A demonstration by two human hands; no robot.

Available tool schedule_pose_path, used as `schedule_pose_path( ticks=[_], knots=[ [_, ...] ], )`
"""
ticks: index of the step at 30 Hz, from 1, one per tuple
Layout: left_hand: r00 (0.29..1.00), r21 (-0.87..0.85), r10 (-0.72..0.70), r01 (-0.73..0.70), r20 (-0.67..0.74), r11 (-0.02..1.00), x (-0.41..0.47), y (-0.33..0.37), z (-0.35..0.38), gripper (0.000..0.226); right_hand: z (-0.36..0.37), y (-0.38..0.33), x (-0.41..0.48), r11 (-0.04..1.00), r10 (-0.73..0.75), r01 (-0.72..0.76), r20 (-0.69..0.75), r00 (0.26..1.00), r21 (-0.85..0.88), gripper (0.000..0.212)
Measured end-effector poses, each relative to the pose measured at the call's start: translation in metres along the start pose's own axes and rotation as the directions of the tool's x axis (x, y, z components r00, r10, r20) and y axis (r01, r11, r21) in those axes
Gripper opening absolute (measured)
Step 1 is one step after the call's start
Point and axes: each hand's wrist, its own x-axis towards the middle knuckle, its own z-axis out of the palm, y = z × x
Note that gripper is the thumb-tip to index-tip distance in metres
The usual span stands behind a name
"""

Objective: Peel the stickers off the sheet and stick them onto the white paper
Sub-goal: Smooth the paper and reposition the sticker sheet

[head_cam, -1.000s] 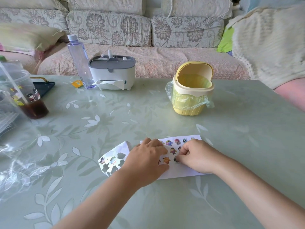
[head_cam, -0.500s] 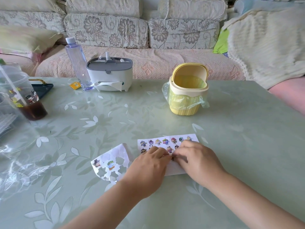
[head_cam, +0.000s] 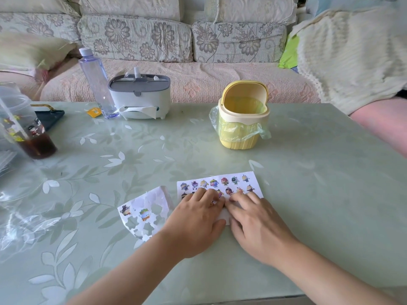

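Note:
The white paper (head_cam: 255,180) lies on the table in front of me, with two rows of small cartoon stickers along its far edge. Both hands lie flat on its near part. My left hand (head_cam: 196,219) presses the paper with straight fingers, and my right hand (head_cam: 255,223) presses beside it, fingertips meeting near the second sticker row. Left of the paper lies the sticker sheet (head_cam: 145,211), curled, with many cut-out holes and two stickers left on it. The paper's near half is hidden under my hands.
A yellow mini bin (head_cam: 241,119) with a plastic liner stands behind the paper. At the back left are a tissue box (head_cam: 141,96), a clear bottle (head_cam: 94,78), a cup of dark drink (head_cam: 33,137) and crinkled clear plastic (head_cam: 26,219). A sofa runs behind the table.
Both hands slid slightly toward me and flattened onto the paper, uncovering more stickers on it. The sticker sheet stayed in place.

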Motion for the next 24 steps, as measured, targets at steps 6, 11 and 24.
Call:
schedule_pose_path(
  ticks=[6,11,24],
  knots=[
    [0.999,0.002,0.046,-0.046,0.027,0.999,-0.007,-0.002,-0.004,0.052,-0.005,-0.002,0.000,1.000,0.020,-0.020,0.055,0.998,-0.003,0.043],
    [0.999,-0.060,0.022,-0.019,0.046,0.998,-0.011,-0.002,-0.004,0.051,-0.004,-0.001,0.002,1.000,0.017,-0.017,0.022,1.000,0.008,0.044],
    [0.997,-0.047,-0.027,0.031,0.074,0.998,-0.007,0.004,-0.004,0.052,-0.007,0.006,-0.004,0.995,0.037,-0.044,0.076,0.996,0.090,0.042]
  ],
)
